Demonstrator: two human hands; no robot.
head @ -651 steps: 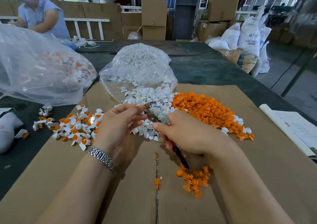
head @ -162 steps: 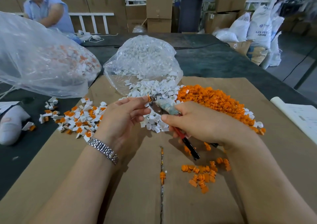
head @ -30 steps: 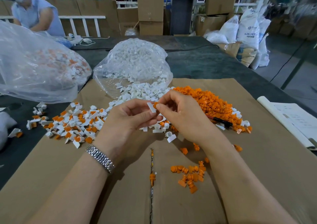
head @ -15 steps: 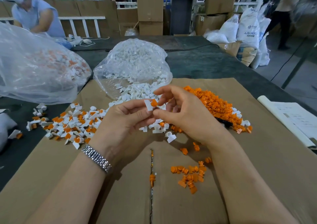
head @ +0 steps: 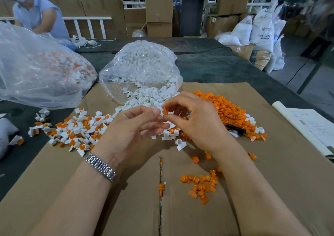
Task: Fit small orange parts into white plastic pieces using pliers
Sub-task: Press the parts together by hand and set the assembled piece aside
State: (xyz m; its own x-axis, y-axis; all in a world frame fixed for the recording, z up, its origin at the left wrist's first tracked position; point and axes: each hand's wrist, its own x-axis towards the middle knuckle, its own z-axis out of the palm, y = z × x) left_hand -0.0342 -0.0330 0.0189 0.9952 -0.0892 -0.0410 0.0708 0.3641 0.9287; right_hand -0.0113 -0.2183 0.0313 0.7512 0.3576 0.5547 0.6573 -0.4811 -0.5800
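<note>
My left hand (head: 133,127) pinches a white plastic piece (head: 160,116) between thumb and fingers above the cardboard sheet (head: 271,172). My right hand (head: 197,121) holds a small orange part (head: 164,111) at its thumb and forefinger, right against that white piece. The pliers (head: 235,128) lie on the sheet to the right of my right hand, black handle showing among the orange parts. A heap of orange parts (head: 227,112) lies behind my right hand. Loose white pieces (head: 150,96) spill from a clear bag (head: 141,67).
Fitted white-and-orange pieces (head: 75,131) are piled at the left. A few orange parts (head: 200,185) lie near me. A big clear bag (head: 36,69) sits far left, papers (head: 310,125) at the right edge. Another person (head: 39,15) works at the back left.
The pliers, in my right hand seconds ago, now lie on the sheet. My right hand has brought an orange part up to the white piece held in my left.
</note>
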